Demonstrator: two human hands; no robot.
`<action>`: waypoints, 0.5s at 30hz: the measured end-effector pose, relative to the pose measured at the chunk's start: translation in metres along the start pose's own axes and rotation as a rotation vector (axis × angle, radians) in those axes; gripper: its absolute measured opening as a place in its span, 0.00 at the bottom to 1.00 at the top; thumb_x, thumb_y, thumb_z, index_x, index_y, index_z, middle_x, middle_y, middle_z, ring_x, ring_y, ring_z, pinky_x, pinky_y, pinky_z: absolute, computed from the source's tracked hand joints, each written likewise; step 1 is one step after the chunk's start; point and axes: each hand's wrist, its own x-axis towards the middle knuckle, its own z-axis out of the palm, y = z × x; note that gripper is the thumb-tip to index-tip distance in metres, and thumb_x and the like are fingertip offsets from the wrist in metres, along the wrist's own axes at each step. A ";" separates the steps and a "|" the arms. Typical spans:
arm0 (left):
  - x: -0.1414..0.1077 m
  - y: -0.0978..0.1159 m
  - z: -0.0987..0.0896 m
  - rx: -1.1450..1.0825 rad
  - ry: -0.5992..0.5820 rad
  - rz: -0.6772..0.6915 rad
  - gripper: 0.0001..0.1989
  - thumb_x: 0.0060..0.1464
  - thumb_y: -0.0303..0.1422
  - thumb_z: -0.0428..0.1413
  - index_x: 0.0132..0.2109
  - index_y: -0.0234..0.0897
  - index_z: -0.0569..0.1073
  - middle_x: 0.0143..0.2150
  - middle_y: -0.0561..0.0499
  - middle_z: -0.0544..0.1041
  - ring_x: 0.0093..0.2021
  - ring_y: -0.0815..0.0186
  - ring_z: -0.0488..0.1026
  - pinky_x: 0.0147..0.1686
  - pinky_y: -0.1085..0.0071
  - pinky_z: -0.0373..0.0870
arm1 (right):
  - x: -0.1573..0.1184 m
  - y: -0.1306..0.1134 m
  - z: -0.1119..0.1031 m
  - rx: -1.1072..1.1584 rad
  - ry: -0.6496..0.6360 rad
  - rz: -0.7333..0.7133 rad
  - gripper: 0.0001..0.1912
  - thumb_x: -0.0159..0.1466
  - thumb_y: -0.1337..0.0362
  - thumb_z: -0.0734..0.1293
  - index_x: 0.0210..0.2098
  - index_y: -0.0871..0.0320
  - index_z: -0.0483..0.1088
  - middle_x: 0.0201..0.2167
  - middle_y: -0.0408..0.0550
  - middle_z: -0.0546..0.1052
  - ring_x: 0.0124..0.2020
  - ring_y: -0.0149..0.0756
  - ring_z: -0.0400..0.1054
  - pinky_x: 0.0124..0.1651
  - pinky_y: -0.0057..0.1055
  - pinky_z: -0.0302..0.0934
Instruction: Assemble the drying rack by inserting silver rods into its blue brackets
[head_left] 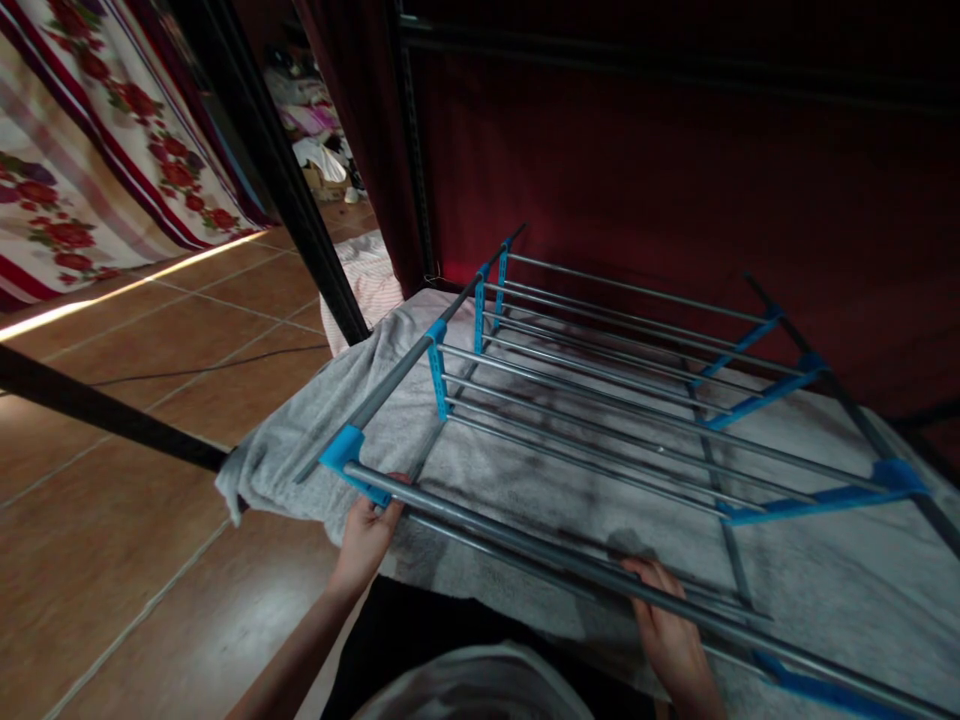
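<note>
A shoe rack of grey metal tubes with blue plastic brackets lies on its side across a grey blanket. My left hand is closed around the near left corner, at the lower end of a blue bracket where the rods meet it. Farther right, my right hand grips the nearest rods, its thumb and fingers wrapped about them from below. Part of its fingers is hidden behind the front tube. Several more blue brackets join the rods to the long side poles. The rack's near right corner runs out of the picture.
The grey blanket covers a raised surface framed by black metal posts. A dark red cloth hangs behind the rack. Tiled floor with a thin dark cable lies left, below a flowered curtain. Clothes are piled beyond.
</note>
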 end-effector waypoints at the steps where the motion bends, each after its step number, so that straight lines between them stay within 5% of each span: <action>1: 0.001 0.001 0.000 -0.002 0.001 0.003 0.17 0.51 0.45 0.58 0.42 0.37 0.79 0.40 0.45 0.83 0.45 0.53 0.80 0.49 0.56 0.78 | -0.001 0.000 0.000 0.000 -0.003 0.002 0.17 0.76 0.54 0.55 0.52 0.51 0.72 0.51 0.51 0.79 0.54 0.46 0.74 0.56 0.46 0.70; 15: 0.006 -0.006 -0.002 -0.111 -0.085 -0.052 0.13 0.46 0.43 0.61 0.35 0.39 0.78 0.38 0.46 0.83 0.43 0.53 0.80 0.49 0.58 0.77 | -0.010 0.010 0.004 0.042 -0.030 -0.027 0.17 0.76 0.55 0.56 0.54 0.50 0.73 0.52 0.49 0.79 0.55 0.46 0.74 0.57 0.47 0.70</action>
